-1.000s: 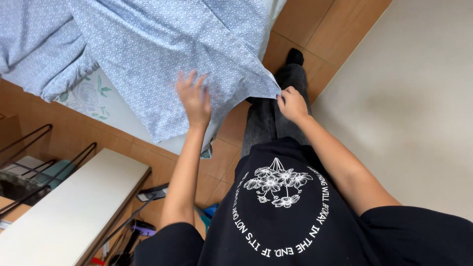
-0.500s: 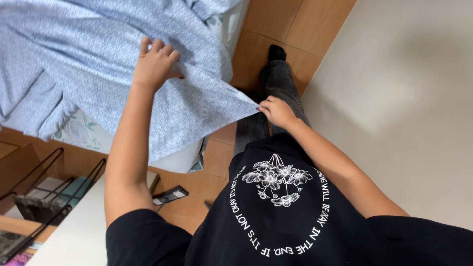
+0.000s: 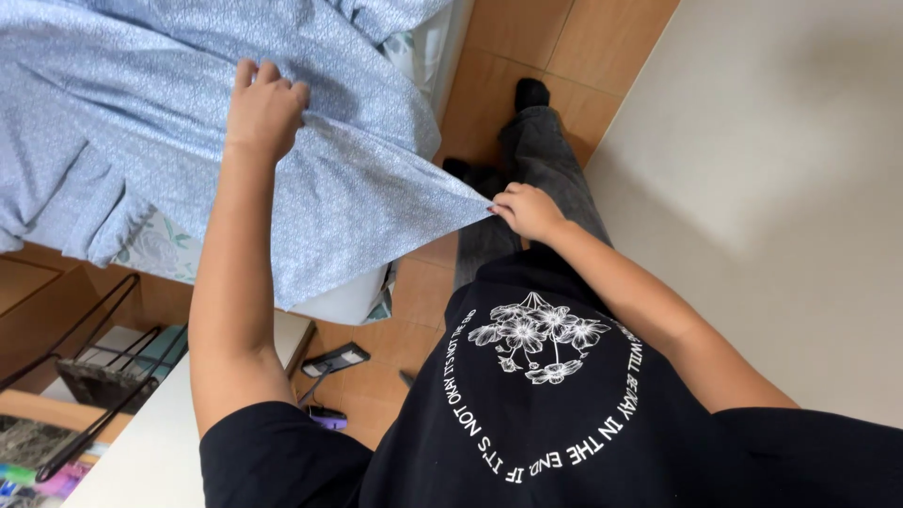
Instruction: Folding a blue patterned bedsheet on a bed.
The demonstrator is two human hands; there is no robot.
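A light blue patterned bed sheet (image 3: 141,113) is spread over a mattress at the upper left. My left hand (image 3: 266,105) grips a fold of the sheet near its upper middle, fingers curled into the cloth. My right hand (image 3: 529,209) pinches the sheet's corner, pulled out to the right beyond the mattress edge. The cloth is stretched taut between the two hands. I wear a black shirt with a white flower print (image 3: 536,329) and grey trousers.
The mattress edge (image 3: 343,301) with a floral cover shows under the sheet. A white table (image 3: 141,452) and a black wire rack (image 3: 85,376) stand at the lower left. Small devices and cables (image 3: 334,359) lie on the wooden floor. A pale wall (image 3: 781,169) fills the right.
My left hand slid up and left across the sheet and closed on a fold. My right hand kept its hold on the corner, and the cloth between them has drawn tight.
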